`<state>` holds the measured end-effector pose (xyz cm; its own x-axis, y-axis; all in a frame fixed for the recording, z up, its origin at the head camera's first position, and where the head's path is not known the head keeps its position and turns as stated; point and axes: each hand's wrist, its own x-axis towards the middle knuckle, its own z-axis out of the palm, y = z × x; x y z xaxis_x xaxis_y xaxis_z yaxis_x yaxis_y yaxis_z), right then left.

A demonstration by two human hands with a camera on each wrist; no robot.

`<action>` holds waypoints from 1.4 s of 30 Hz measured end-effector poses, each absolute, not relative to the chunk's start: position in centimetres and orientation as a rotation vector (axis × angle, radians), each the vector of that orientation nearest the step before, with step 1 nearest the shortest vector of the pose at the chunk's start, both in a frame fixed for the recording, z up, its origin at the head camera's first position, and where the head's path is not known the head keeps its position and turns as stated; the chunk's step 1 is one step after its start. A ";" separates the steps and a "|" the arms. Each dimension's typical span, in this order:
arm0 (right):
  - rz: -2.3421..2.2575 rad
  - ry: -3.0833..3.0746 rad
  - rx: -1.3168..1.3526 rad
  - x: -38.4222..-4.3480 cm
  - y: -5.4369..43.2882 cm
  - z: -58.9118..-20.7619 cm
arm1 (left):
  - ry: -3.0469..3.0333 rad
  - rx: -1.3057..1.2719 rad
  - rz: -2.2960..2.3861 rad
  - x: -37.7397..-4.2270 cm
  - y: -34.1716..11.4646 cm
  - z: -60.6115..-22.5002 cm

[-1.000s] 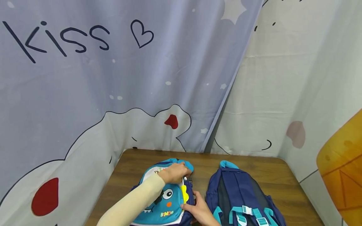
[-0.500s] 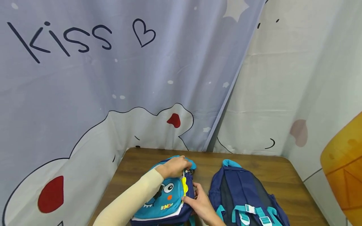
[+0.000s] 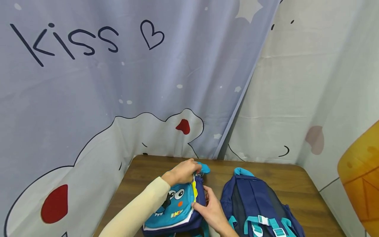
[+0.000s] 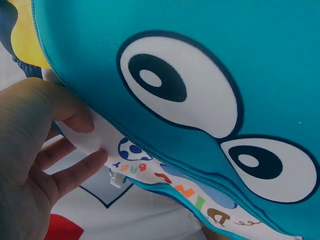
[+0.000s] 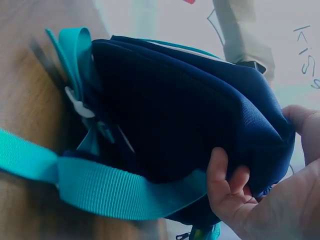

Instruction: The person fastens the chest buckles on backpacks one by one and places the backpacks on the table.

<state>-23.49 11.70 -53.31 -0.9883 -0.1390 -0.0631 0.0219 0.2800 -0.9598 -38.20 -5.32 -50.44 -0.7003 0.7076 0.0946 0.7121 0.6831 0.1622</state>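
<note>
A teal and navy children's backpack [image 3: 167, 220] with a cartoon dinosaur face and yellow spikes is in the middle of the head view, tilted with its base raised. At its top, my left hand [image 3: 183, 171] pinches the edge beside the teal front pocket; the left wrist view shows fingers [image 4: 80, 117] on the white printed panel near a zipper pull [image 4: 117, 178]. My right hand [image 3: 214, 212] grips the navy side near the lower corner, thumb on the front. In the right wrist view its fingers [image 5: 218, 172] curl against the navy fabric, beside a teal strap [image 5: 115, 187].
A second navy backpack [image 3: 257, 200] lies to the right with its straps and white buckles [image 3: 263, 220] facing up. Both bags are at the wooden table [image 3: 284, 174]. A printed curtain [image 3: 165, 79] hangs behind the table's far edge.
Both hands have shifted slightly up and to the right with the dinosaur backpack, which now tilts more, its base and lower strap showing. The second backpack stays put on the table.
</note>
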 end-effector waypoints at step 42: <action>-1.576 2.815 -0.358 -23.1 9.8 -46.2 | -2.511 -0.957 -0.847 -36.7 -7.6 -47.6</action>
<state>-23.07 9.78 -46.16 -0.9702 -0.1405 0.1972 -0.2416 0.5057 -0.8282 -36.74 -7.65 -47.64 -0.7233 0.4939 0.4826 0.6853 0.5994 0.4137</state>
